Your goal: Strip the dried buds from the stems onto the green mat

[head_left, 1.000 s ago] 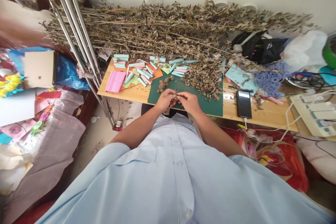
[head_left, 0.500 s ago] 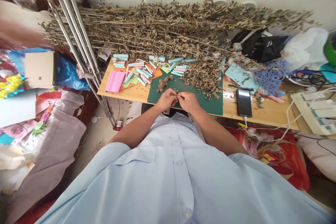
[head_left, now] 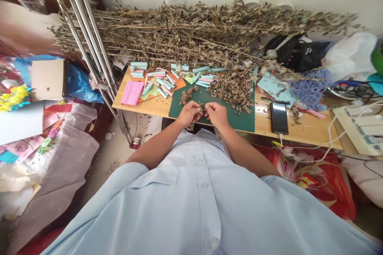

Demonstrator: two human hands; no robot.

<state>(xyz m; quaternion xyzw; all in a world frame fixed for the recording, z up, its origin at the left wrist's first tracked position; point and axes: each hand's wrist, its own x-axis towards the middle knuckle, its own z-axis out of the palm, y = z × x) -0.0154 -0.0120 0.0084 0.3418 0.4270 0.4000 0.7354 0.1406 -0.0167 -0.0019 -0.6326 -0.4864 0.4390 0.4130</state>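
Left hand and right hand pinching dried leaves, green mat

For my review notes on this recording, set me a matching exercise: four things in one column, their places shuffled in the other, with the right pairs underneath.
Things
1. Pink paper
2. Phone
3. Pile of dried leaves
4. Left hand and right hand

Places
A. On the right-hand part of the green mat
B. Close together at the mat's near edge, dried plant matter between them
C. Near the left end of the wooden table
D. Right of the mat, a white cable at its near end

Pairs
1-C, 2-D, 3-A, 4-B
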